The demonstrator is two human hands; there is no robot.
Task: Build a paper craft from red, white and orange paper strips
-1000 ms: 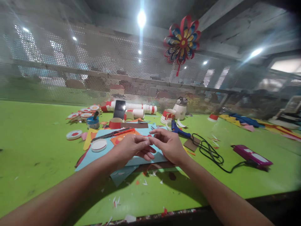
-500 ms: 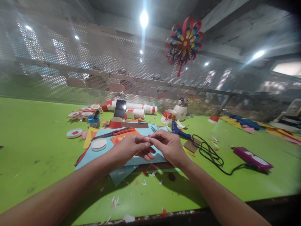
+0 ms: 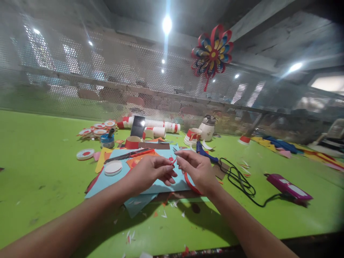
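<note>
My left hand (image 3: 154, 170) pinches a thin red paper strip (image 3: 173, 162) between thumb and forefinger, its other fingers loosely curled. Close on the other side of the strip, my right hand (image 3: 195, 167) has its fingers bent together; what they hold is hidden. Below the right palm shows an orange-red loop (image 3: 190, 183), partly covered by the hand. Under both hands lies light-blue paper (image 3: 158, 187). A white round lid (image 3: 113, 167) rests on it at the left, near an orange paper piece (image 3: 134, 162) and a dark, long-bladed tool with red handles (image 3: 129, 154).
A blue glue gun (image 3: 205, 154) lies right of my hands, its black cord running to a purple power strip (image 3: 288, 187). Behind stand a phone (image 3: 137, 126), paper cups (image 3: 193, 135), a white bottle (image 3: 207, 128) and a blue jar (image 3: 107, 139). Paper scraps litter the green table (image 3: 53, 179).
My fingertips have drawn slightly apart, and the red strip now shows between them. The orange-red loop has come into sight below my right hand.
</note>
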